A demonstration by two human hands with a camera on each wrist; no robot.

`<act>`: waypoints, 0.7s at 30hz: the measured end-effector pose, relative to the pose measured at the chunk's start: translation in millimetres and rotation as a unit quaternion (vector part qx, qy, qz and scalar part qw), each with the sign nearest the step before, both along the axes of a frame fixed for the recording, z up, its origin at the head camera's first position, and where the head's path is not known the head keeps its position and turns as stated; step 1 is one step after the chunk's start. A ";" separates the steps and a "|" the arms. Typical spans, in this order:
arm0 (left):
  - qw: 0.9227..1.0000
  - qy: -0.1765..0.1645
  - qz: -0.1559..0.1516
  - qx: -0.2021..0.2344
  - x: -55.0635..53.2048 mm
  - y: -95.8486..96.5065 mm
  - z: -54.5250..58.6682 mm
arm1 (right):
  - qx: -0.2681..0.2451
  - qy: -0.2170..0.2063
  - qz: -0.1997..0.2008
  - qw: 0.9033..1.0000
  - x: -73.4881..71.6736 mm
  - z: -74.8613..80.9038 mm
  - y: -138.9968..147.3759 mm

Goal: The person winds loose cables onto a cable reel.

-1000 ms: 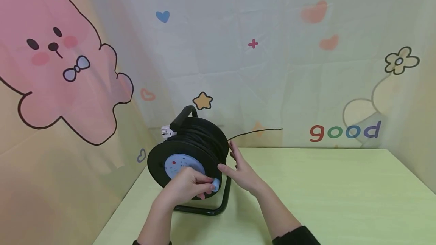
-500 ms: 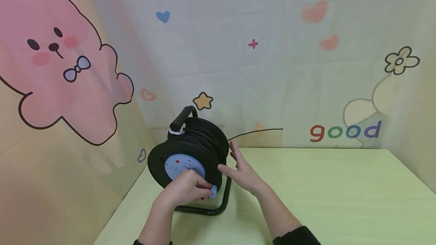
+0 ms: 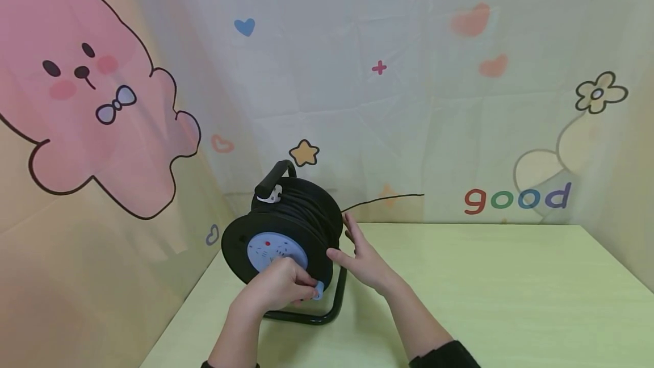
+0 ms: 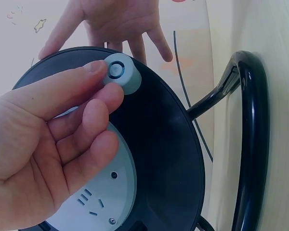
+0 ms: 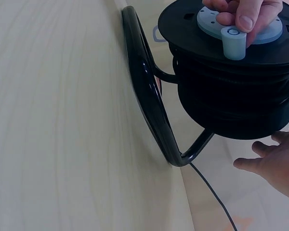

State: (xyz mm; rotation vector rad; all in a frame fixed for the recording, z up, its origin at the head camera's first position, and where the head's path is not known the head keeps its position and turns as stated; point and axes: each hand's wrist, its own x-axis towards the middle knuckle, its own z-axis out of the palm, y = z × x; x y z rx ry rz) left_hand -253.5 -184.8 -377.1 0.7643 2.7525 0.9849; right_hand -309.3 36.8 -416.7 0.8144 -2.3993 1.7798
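A black cable reel (image 3: 237, 251) stands on the table, wound with black cable (image 3: 298, 209) and with a pale blue socket panel (image 3: 260, 243) on its front disc. My left hand (image 3: 281, 283) pinches the small pale blue crank knob (image 4: 129, 79) between thumb and fingers, low on the disc's right side in the head view. My right hand (image 3: 365, 263) is spread beside the reel's right rim, holding nothing, with its thumb at the front disc's edge. A white plug (image 3: 271, 194) sits on the wound cable by the black carrying handle (image 3: 272, 179).
The reel's black tube stand (image 3: 306, 318) rests on the pale green table (image 3: 485, 288). Behind the table hangs a printed backdrop (image 3: 327, 84); a side wall with a pink cartoon figure (image 3: 102, 129) rises at left.
My left hand has brought the knob slightly down and left as the reel turned. The white plug has shifted right, to beneath the handle. My right hand has stayed in place.
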 end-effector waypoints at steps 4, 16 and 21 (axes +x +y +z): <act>1.000 -0.004 0.001 -0.003 -1.0 1.3 -1.6 | 0.004 -0.006 -0.004 1.000 1.2 -0.6 1.9; 0.999 0.009 -0.020 0.028 -2.3 -4.2 6.9 | -0.008 0.024 -0.016 1.000 6.1 9.9 11.0; 0.984 0.127 -0.001 0.122 6.4 -11.2 22.3 | -0.026 0.060 -0.036 0.997 29.9 42.0 16.4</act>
